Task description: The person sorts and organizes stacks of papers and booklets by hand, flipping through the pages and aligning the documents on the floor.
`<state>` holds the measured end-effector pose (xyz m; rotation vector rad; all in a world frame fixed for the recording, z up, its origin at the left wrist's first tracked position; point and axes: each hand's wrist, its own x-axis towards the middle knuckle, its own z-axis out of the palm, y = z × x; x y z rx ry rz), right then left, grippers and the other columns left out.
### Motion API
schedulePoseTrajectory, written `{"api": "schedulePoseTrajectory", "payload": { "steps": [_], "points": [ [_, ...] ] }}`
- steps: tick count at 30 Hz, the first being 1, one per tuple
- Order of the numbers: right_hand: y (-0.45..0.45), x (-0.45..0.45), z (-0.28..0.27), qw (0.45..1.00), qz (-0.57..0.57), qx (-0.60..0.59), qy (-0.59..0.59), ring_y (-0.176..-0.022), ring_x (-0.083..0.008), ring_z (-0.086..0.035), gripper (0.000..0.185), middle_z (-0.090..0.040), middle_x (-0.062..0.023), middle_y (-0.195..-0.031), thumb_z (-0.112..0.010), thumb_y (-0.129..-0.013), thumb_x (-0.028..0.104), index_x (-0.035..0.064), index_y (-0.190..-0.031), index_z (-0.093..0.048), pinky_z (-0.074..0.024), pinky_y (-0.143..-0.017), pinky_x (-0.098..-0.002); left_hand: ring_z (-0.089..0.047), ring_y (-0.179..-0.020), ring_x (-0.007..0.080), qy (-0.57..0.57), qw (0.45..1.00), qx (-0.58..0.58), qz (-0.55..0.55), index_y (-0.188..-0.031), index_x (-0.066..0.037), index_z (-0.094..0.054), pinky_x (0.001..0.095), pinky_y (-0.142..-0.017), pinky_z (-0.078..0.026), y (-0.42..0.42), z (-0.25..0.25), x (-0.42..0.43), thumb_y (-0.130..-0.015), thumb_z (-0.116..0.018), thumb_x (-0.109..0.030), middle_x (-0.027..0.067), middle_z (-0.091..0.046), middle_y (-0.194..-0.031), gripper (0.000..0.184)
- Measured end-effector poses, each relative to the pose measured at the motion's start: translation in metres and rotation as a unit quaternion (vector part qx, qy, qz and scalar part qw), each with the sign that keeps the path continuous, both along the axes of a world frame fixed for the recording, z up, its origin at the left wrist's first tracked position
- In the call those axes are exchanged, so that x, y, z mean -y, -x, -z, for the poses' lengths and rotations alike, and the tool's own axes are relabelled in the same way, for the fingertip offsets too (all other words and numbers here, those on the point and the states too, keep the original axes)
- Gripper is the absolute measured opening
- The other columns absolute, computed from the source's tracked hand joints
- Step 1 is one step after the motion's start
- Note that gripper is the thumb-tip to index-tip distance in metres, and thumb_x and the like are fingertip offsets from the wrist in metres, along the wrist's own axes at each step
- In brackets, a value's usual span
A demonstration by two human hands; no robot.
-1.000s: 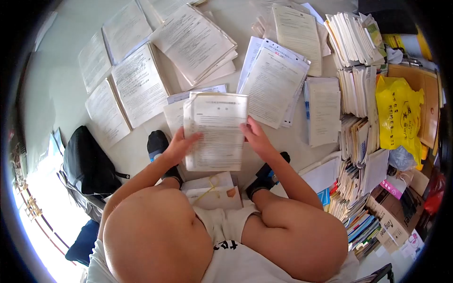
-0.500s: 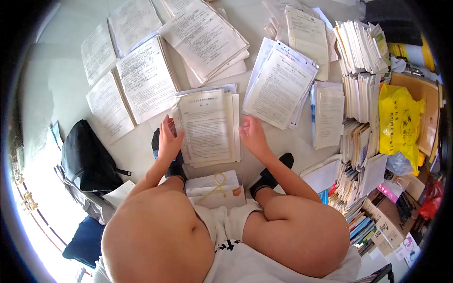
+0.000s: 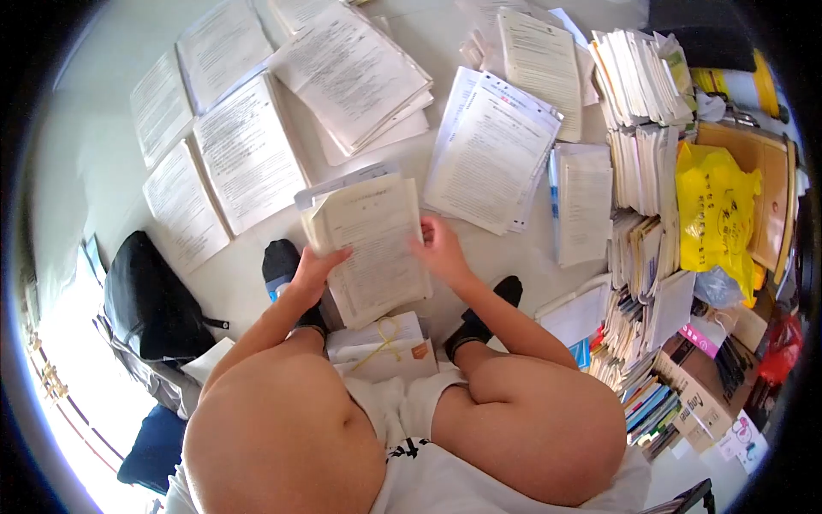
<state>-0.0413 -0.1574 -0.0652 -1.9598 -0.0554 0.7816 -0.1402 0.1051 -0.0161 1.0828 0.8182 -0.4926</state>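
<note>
A stack of printed papers (image 3: 374, 248) is held between my two hands above the floor, tilted, its sheets slightly fanned at the top left. My left hand (image 3: 317, 270) grips the stack's left edge, thumb lying over the top sheet. On the right edge, my right hand (image 3: 438, 248) is closed with its fingers against the sheets. Below the stack, between my feet, lies a bundle of white papers (image 3: 385, 347) with a yellow ribbon (image 3: 381, 343) looped on it.
More paper piles lie ahead: a large pile (image 3: 351, 73), a hole-punched pile (image 3: 492, 154) and several on the left (image 3: 248, 150). Tall paper stacks (image 3: 642, 167) line the right, beside a yellow plastic bag (image 3: 719, 206) and a cardboard box (image 3: 698, 403). A black bag (image 3: 154, 295) stands at left.
Both hands have closed on the stack's sides. It has lifted off the floor, tilted and come nearer to me. The view has shifted slightly.
</note>
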Motion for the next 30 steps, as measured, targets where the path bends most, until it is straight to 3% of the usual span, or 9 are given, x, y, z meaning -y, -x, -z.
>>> {"api": "schedulePoseTrajectory", "payload": {
  "steps": [4, 5, 9, 11, 16, 22, 24, 26, 30],
  "points": [
    [-0.007, -0.010, -0.035, 0.970, -0.110, 0.191, 0.102, -0.111, -0.0264, -0.057, 0.057, -0.056, -0.0165, -0.120, -0.083, -0.082, 0.026, -0.0020, -0.122, -0.056, -0.0473, -0.097, -0.0397, -0.060, -0.108, 0.0149, -0.032, 0.996, 0.069, 0.052, -0.130, 0.001, -0.059, 0.0322, -0.095, -0.048, -0.001, -0.006, -0.011, -0.089, -0.075, -0.008, 0.0043, -0.066, -0.115, 0.045],
    [-0.009, -0.009, -0.036, 0.988, -0.081, 0.124, 0.040, -0.128, -0.0280, -0.048, 0.072, -0.049, -0.0192, -0.137, -0.088, -0.076, 0.029, -0.0008, -0.130, -0.053, -0.0404, -0.107, -0.0415, -0.058, -0.109, 0.0139, -0.069, 0.991, 0.104, 0.053, -0.131, 0.000, -0.058, 0.0309, -0.096, -0.047, -0.006, -0.019, -0.013, -0.089, -0.076, -0.006, 0.0027, -0.064, -0.115, 0.046],
    [-0.035, -0.010, -0.067, 0.975, -0.040, 0.131, -0.177, -0.124, -0.0306, -0.055, 0.070, -0.053, -0.0199, -0.139, -0.081, -0.082, 0.034, 0.0035, -0.137, -0.050, -0.0447, -0.102, -0.0438, -0.062, -0.103, 0.0155, -0.072, 0.986, 0.108, 0.108, -0.122, 0.000, -0.065, 0.0305, -0.094, -0.049, -0.011, -0.046, -0.036, -0.089, -0.075, -0.005, 0.0050, -0.068, -0.107, 0.035],
    [-0.045, -0.003, -0.072, 0.956, -0.145, -0.057, -0.248, -0.118, -0.0238, -0.062, 0.052, -0.065, -0.0153, -0.129, -0.076, -0.088, 0.024, 0.0027, -0.132, -0.059, -0.0476, -0.101, -0.0378, -0.068, -0.097, 0.0213, -0.092, 0.949, 0.230, 0.193, -0.105, 0.002, -0.072, 0.0330, -0.091, -0.052, -0.034, -0.075, -0.042, -0.085, -0.076, -0.005, 0.0132, -0.073, -0.101, 0.021],
    [-0.064, -0.019, -0.117, 0.932, -0.155, 0.000, -0.329, -0.111, -0.0220, -0.067, 0.026, -0.072, -0.0126, -0.114, -0.072, -0.088, 0.011, 0.0022, -0.111, -0.071, -0.0503, -0.099, -0.0346, -0.065, -0.110, 0.0346, -0.129, 0.876, 0.434, 0.163, -0.106, 0.002, -0.073, 0.0448, -0.102, -0.047, -0.063, -0.101, -0.036, -0.084, -0.075, -0.024, 0.0207, -0.072, -0.110, 0.034],
    [-0.047, -0.014, -0.064, 0.987, -0.068, 0.103, -0.103, -0.097, -0.0249, -0.071, 0.027, -0.073, -0.0155, -0.107, -0.070, -0.093, 0.013, -0.0023, -0.116, -0.066, -0.0559, -0.085, -0.0363, -0.061, -0.115, 0.0196, -0.188, 0.954, 0.174, 0.156, -0.122, 0.002, -0.065, 0.0363, -0.102, -0.048, -0.019, 0.014, -0.028, -0.095, -0.069, -0.015, 0.0143, -0.069, -0.116, 0.032],
    [-0.045, -0.012, -0.045, 0.986, -0.083, 0.104, -0.095, -0.092, -0.0266, -0.071, 0.030, -0.072, -0.0182, -0.102, -0.069, -0.095, 0.015, -0.0048, -0.117, -0.064, -0.0567, -0.082, -0.0369, -0.063, -0.102, 0.0149, -0.325, 0.873, 0.329, 0.158, -0.119, 0.001, -0.066, 0.0303, -0.091, -0.051, -0.026, 0.018, -0.015, -0.095, -0.071, -0.013, 0.0097, -0.070, -0.106, 0.029],
    [-0.042, -0.015, -0.050, 0.991, -0.064, 0.081, -0.089, -0.092, -0.0275, -0.071, 0.039, -0.071, -0.0205, -0.103, -0.069, -0.095, 0.017, -0.0062, -0.125, -0.058, -0.0567, -0.082, -0.0378, -0.061, -0.089, 0.0128, -0.186, 0.966, 0.163, 0.069, -0.117, 0.002, -0.066, 0.0294, -0.080, -0.051, -0.033, -0.002, -0.011, -0.095, -0.070, -0.013, 0.0044, -0.070, -0.098, 0.027],
    [-0.053, -0.032, -0.051, 0.984, -0.013, 0.095, -0.151, -0.093, -0.0288, -0.071, 0.048, -0.069, -0.0232, -0.109, -0.068, -0.096, 0.020, -0.0059, -0.132, -0.050, -0.0570, -0.082, -0.0395, -0.061, -0.086, 0.0126, -0.152, 0.979, 0.135, -0.022, -0.114, 0.004, -0.066, 0.0294, -0.076, -0.050, -0.047, 0.000, -0.006, -0.096, -0.068, -0.015, 0.0035, -0.069, -0.096, 0.026]
  ]
}}
